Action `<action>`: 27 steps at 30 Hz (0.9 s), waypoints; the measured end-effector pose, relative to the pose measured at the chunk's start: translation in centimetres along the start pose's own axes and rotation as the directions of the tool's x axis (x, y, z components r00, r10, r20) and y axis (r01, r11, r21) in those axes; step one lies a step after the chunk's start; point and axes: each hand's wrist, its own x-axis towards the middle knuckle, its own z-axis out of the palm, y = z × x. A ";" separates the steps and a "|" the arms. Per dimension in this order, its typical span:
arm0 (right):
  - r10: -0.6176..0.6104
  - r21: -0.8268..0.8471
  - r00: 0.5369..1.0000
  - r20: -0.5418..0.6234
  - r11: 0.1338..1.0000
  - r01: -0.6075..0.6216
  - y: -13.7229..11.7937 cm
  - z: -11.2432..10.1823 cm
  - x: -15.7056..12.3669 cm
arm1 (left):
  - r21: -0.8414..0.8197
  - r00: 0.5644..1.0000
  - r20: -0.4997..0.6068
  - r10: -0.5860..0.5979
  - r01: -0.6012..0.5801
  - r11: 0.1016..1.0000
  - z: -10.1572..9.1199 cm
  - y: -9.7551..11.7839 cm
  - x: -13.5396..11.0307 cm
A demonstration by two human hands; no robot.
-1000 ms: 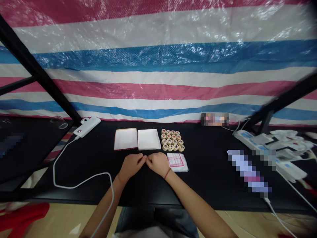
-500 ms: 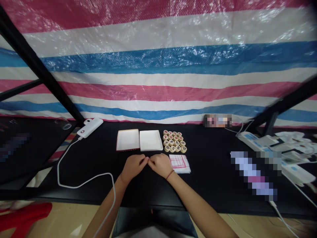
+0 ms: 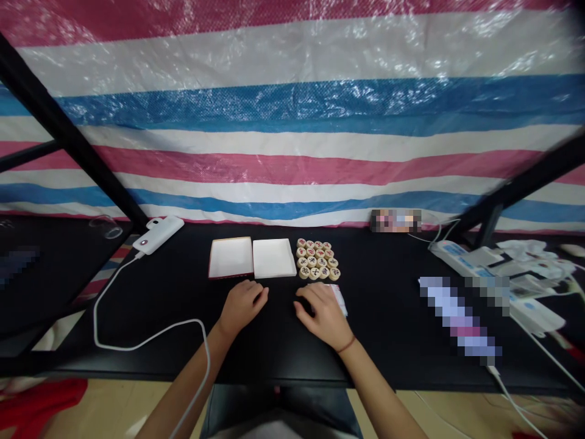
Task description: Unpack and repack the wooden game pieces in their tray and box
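My left hand (image 3: pixel 244 305) rests on the black table with its fingers curled in, nothing showing in them. My right hand (image 3: pixel 323 312) is open, thumb apart from the fingers, over a folded white sheet with red lines (image 3: pixel 339 300), which it partly covers. Whether the fingers touch the sheet, I cannot tell. Just beyond my right hand, round wooden Chinese chess pieces (image 3: pixel 318 259) stand in neat rows, red characters in the far rows and dark ones nearer. Left of them lie a shallow white box half (image 3: pixel 275 258) and another box half with a reddish outside (image 3: pixel 231 258), both open upward.
A white power bank (image 3: pixel 159 234) lies at the back left, its white cable (image 3: pixel 132 348) looping across the table and over my left forearm. On the right are a blurred-out device (image 3: pixel 459 317) and a power strip (image 3: pixel 450 252) with plugs. A striped sheet (image 3: pixel 292 164) hangs behind.
My hands have come apart from each other. The right hand has moved right, onto the folded sheet, and opened. The whole view has shifted slightly.
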 end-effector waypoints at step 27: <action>0.008 -0.078 0.976 0.219 0.997 0.009 -2.7 3.7 8.9 | 0.021 0.956 -0.166 -0.244 0.251 0.968 -0.4 -0.3 0.2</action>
